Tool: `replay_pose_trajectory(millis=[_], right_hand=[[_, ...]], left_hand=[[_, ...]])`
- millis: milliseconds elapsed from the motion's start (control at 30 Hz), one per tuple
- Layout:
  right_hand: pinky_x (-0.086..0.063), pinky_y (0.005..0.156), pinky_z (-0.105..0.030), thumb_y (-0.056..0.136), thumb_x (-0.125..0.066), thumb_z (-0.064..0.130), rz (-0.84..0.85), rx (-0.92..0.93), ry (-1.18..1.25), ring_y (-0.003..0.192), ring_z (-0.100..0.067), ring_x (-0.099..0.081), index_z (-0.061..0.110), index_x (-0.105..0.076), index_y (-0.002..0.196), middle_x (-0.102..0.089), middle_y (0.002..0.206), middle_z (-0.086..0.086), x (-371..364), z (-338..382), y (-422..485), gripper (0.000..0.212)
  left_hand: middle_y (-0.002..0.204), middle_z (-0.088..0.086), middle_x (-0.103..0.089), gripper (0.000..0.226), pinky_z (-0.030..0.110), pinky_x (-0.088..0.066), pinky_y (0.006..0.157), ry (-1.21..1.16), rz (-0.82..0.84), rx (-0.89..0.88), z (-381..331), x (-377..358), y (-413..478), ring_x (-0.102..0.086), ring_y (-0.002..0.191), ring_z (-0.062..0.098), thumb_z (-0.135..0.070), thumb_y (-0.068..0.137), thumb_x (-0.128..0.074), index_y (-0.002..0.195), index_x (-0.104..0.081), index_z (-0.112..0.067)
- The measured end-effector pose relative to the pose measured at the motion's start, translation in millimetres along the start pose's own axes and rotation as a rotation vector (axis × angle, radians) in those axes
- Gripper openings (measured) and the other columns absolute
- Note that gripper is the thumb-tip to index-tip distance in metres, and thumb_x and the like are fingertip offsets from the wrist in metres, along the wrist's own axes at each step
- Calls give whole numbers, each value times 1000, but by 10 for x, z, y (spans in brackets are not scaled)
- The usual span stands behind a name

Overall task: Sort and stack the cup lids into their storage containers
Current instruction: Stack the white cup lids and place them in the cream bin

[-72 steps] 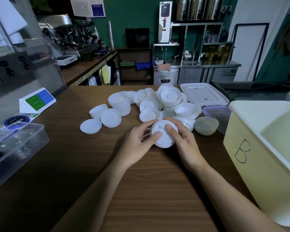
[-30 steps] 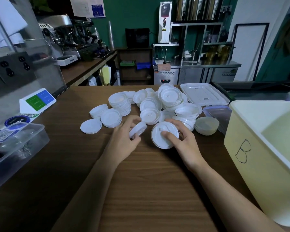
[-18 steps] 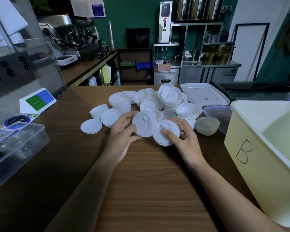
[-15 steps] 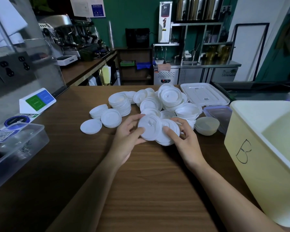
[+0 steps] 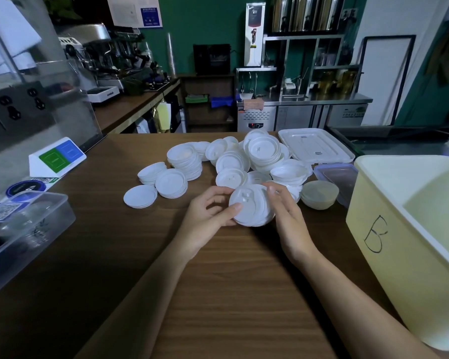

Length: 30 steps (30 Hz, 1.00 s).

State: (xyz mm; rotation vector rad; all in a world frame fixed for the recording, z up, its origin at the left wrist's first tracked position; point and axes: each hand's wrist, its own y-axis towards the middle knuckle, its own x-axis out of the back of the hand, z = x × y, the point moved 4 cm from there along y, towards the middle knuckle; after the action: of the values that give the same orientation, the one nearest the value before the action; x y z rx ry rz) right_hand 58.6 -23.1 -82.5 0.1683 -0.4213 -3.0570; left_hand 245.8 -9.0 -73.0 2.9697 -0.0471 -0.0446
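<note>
White plastic lids in a small nested stack (image 5: 252, 208) are held tilted between a person's two hands, low over a brown wooden surface (image 5: 231, 294); whether the stack touches the wood cannot be told. The left hand (image 5: 208, 216) grips its left edge, thumb on the top lid and fingers curled behind. The right hand (image 5: 288, 218), slightly blurred, clasps the right rim. Just behind, a pile (image 5: 244, 161) of more lids lies in short stacks and singles. At right stands a pale yellow bin (image 5: 399, 229) marked "B". Between bin and pile sit translucent lids (image 5: 319, 194) and a small clear box (image 5: 340, 177). A flat white tray lid (image 5: 314, 146) lies behind them. A clear tub (image 5: 24, 229) sits at far left.
</note>
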Motion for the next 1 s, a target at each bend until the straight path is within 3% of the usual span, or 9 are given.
replay_pose_trajectory(millis=[67, 167, 367, 467, 567, 667, 767, 900, 1000], right_hand=[[-46, 114, -39, 96, -58, 61, 32, -17, 28, 129, -17, -63, 21, -69, 127, -70, 130, 2, -12, 6, -9, 51], [-48, 108, -32, 94, -65, 52, 63, -3, 23, 120, -10, -65, 18, -68, 125, -71, 124, 8, -28, 35, -26, 46], [-49, 102, -23, 91, -70, 46, 90, 21, 0, 117, -8, -65, 25, -69, 123, -70, 124, 9, -51, 71, -42, 38], [-47, 93, -13, 93, -74, 40, 87, 30, -23, 110, 1, -65, 27, -69, 122, -72, 118, 17, -59, 67, -46, 33], [-47, 92, -11, 92, -75, 39, 76, 26, -10, 108, 2, -66, 24, -70, 121, -74, 116, 15, -43, 69, -38, 33], [-48, 95, -15, 92, -74, 36, 70, 32, -2, 112, -4, -67, 18, -71, 122, -74, 118, 9, -32, 67, -31, 36], [-49, 97, -22, 91, -70, 35, 84, 29, -2, 116, -9, -67, 17, -72, 123, -74, 120, 5, -29, 62, -35, 37], [-50, 104, -32, 92, -71, 37, 98, 13, 24, 121, -17, -67, 19, -72, 123, -74, 124, -1, -29, 67, -35, 36], [-46, 115, -52, 93, -71, 42, 109, -1, 57, 126, -29, -65, 21, -73, 123, -72, 129, -8, -39, 43, -31, 37]], left_hand=[[110, 14, -71, 33, 40, -64, 83, 8, -17, -6, 15, -26, -1, -76, 96, 22, -10, 90, -79, 122, -68, -11], [103, 12, -72, 32, 32, -62, 77, 59, -34, -46, 16, -43, -5, -74, 88, 16, -12, 87, -83, 116, -69, -13], [88, 5, -71, 45, 41, -60, 79, 123, -80, -127, 40, -24, 18, -67, 80, 16, -38, 71, -91, 107, -72, -20], [94, 14, -71, 49, 30, -57, 76, 111, -89, -163, 41, -26, 13, -67, 81, 15, -39, 67, -91, 106, -72, -18], [100, 2, -74, 52, 27, -57, 80, 125, -75, -140, 61, -24, 33, -70, 92, 11, -44, 67, -89, 110, -71, -21], [118, -14, -73, 52, 22, -53, 94, 174, -8, -86, 105, -36, 48, -68, 114, 5, -45, 75, -87, 122, -69, -31], [128, -17, -70, 49, 19, -49, 100, 172, 38, -71, 105, -36, 31, -63, 126, 6, -37, 85, -84, 131, -66, -33], [132, -15, -70, 45, 31, -43, 115, 156, 82, -79, 30, -77, 10, -59, 131, 4, -29, 92, -80, 134, -64, -28], [131, -7, -72, 54, 43, -47, 113, 110, 119, -14, 39, -74, 5, -63, 129, 13, -43, 86, -80, 137, -63, -32]])
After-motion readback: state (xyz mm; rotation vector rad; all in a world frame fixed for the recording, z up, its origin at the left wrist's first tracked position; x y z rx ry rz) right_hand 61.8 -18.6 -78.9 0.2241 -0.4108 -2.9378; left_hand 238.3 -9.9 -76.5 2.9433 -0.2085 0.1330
